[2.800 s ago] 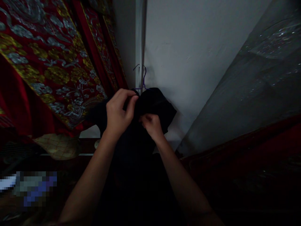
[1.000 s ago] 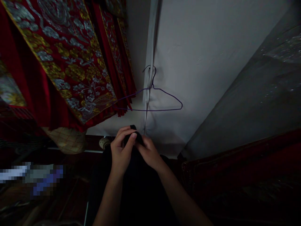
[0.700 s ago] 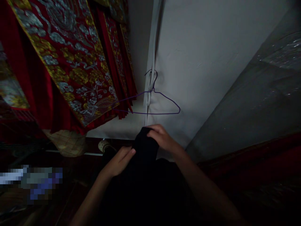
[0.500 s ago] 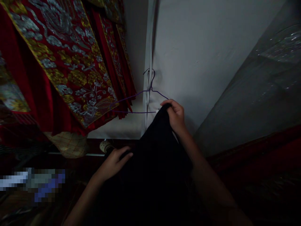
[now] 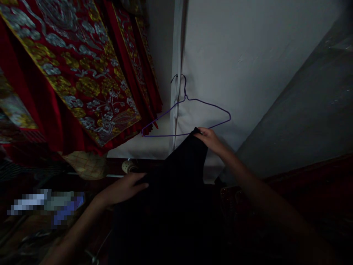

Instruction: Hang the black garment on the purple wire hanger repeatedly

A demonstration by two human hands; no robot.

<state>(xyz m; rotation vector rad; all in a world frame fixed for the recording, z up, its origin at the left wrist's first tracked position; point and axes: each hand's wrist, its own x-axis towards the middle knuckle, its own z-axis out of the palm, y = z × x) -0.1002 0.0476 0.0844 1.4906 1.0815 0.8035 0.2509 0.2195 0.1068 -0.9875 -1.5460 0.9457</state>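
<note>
A black garment (image 5: 176, 184) spreads between my hands, its kind hard to make out in the dim light. My right hand (image 5: 208, 139) pinches its upper corner, just below the bottom bar of a purple wire hanger (image 5: 206, 101). That hanger hooks at the pale vertical strip on the wall and its whole outline shows. Lower and to the left, my left hand (image 5: 128, 188) grips the garment's edge, with the fingertips partly lost against the dark cloth.
Red cloth with silver and gold embroidery (image 5: 91, 84) hangs at the left. A pale wall (image 5: 234, 55) rises behind the hanger, with a grey sheet-like surface (image 5: 309, 121) at the right. Below the red cloth sit a checked cloth (image 5: 85, 165) and a clog-like shoe (image 5: 129, 165).
My right hand has come down off the hanger's right side with the garment corner, leaving the hanger's full outline visible. My left hand has shifted slightly left.
</note>
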